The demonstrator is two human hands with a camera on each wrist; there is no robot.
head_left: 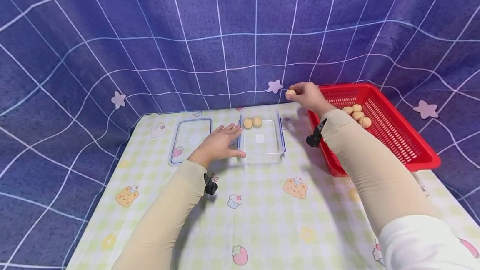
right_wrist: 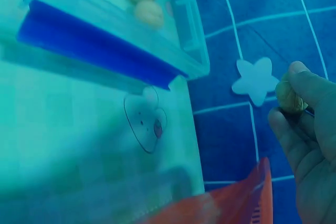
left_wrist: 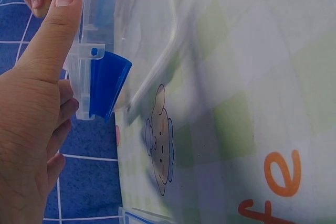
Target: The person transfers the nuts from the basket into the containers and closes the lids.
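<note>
My right hand [head_left: 308,96] pinches a walnut [right_wrist: 290,98] between thumb and fingertips, raised near the far left corner of the red basket. Fingers spread, my left hand [head_left: 219,144] rests at the left side of a clear plastic box [head_left: 261,153]; in the left wrist view its thumb lies along the box's rim. Two walnuts [head_left: 253,123] sit side by side at the back of the box's inside. Blue locking flaps [left_wrist: 107,85] hang folded out from its sides. Several more walnuts [head_left: 357,114] lie in the red basket [head_left: 403,136], partly hidden behind my right forearm.
Left of the box lies its clear lid [head_left: 193,138] with a blue seal, flat on the checked tablecloth [head_left: 262,224]. A dark blue curtain [head_left: 232,45] with a white grid hangs right behind the table's far edge. The basket's tall walls stand at the right.
</note>
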